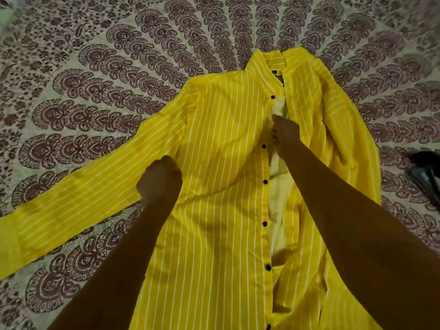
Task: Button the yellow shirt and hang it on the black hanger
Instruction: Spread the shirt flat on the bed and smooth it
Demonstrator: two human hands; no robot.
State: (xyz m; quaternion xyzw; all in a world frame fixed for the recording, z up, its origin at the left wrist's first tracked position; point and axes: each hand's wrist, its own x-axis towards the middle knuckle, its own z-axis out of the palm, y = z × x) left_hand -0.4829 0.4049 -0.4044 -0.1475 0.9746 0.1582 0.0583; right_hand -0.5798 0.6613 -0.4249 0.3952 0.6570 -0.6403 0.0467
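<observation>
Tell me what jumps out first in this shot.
A yellow shirt with white stripes lies spread, front still open, on a patterned bedspread. The right hand works at the placket near the chest, and the left hand grips fabric where the sleeve joins.

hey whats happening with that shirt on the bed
A person is working on a yellow striped shirt laid face up on a patterned bedspread. The left hand grips the fabric near the armpit of the spread sleeve, while the right hand pinches the front edge near the upper black buttons. The front lies open, no button done yet. A dark object at the right edge is too cut off to identify.
</observation>
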